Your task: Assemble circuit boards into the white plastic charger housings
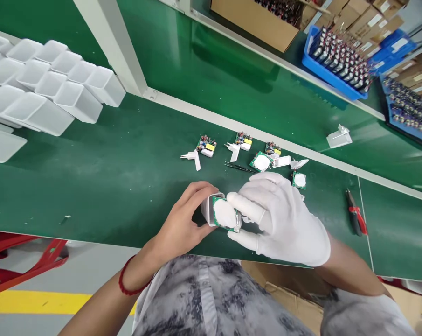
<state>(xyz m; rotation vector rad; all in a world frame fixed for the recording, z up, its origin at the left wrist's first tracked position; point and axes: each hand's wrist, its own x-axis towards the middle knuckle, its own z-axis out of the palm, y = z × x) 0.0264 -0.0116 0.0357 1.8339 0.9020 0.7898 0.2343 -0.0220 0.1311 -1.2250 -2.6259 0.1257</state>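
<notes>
My bare left hand (pixel 183 219) is closed around a small white plastic housing (pixel 209 206) near the front edge of the green bench. My right hand (pixel 284 219), in a white glove, pinches a green circuit board with a white pad (pixel 225 213) at the housing's open end. The board sits partly inside the housing. Behind my hands lie several more circuit boards (pixel 261 162) and white plug parts (pixel 193 157) in a loose row, with black tweezers (pixel 239 167) among them.
White housings (pixel 46 79) lie stacked at the far left. Red-handled cutters (pixel 356 217) rest on the mat at the right. One white housing (pixel 339 137) stands on the upper belt. Blue trays of components (pixel 336 60) and cardboard boxes (pixel 256 21) fill the back right.
</notes>
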